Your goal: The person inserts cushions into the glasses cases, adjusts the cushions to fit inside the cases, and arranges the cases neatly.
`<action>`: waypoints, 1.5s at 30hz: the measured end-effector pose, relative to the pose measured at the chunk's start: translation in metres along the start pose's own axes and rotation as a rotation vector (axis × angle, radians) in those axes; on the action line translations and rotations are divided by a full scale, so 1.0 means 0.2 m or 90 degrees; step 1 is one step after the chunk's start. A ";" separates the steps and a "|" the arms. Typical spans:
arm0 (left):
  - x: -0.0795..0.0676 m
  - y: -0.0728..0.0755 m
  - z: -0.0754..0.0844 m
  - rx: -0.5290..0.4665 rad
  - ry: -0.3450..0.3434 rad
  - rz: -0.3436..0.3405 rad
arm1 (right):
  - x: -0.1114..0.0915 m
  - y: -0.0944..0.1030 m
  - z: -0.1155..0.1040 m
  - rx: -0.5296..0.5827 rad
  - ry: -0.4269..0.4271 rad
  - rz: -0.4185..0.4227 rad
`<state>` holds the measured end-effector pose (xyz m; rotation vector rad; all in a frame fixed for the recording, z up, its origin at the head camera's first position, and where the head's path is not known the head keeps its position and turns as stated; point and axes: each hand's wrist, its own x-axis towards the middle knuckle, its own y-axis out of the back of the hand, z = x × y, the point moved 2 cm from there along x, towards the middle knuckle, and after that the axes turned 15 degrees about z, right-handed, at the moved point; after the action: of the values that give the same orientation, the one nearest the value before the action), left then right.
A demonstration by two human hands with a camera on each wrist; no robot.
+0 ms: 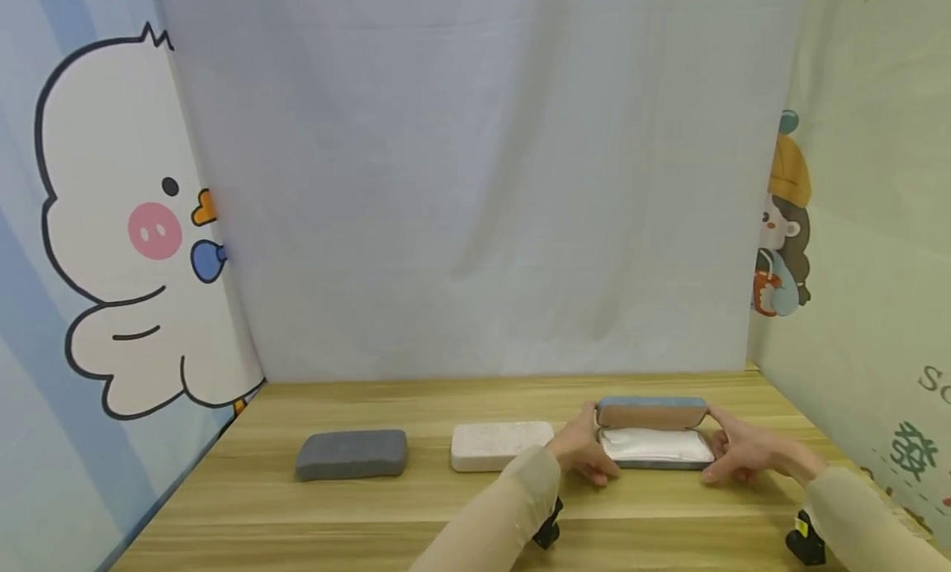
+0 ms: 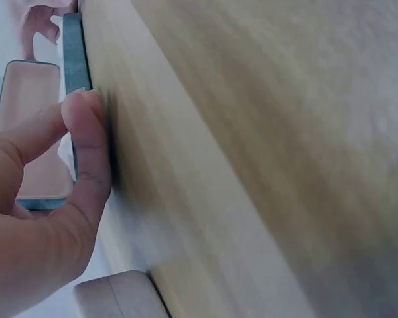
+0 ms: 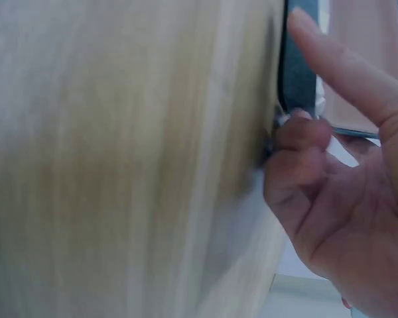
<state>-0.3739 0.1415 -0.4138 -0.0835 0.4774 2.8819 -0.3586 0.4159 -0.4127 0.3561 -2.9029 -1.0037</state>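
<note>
An opened blue-green glasses case lies on the right side of the table, its lid raised at the back and showing a pinkish-tan lining. Something white and shiny, like a wrapped cloth, fills the base. My left hand grips the case's left end, thumb and fingertips at the front corner of the base. At the other end, my right hand holds the right corner, with its thumb along the base's side and the other fingers curled at the corner.
Left of the opened case, a white closed case sits close by my left forearm. Farther left lies a dark grey closed case. A pale curtain hangs behind the wooden table, with printed cloth walls on both sides.
</note>
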 end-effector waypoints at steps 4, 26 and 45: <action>0.01 -0.02 -0.01 -0.007 -0.017 0.029 | 0.02 -0.03 0.00 -0.004 0.019 0.023; 0.01 -0.02 -0.02 -0.026 -0.023 0.060 | 0.01 -0.02 0.05 0.167 -0.015 0.002; 0.01 -0.03 -0.04 -0.037 -0.001 0.062 | 0.01 -0.02 0.07 0.176 -0.035 -0.012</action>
<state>-0.3749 0.1459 -0.4236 -0.0700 0.4074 2.9920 -0.3620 0.4217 -0.4260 0.3727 -3.0981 -0.6229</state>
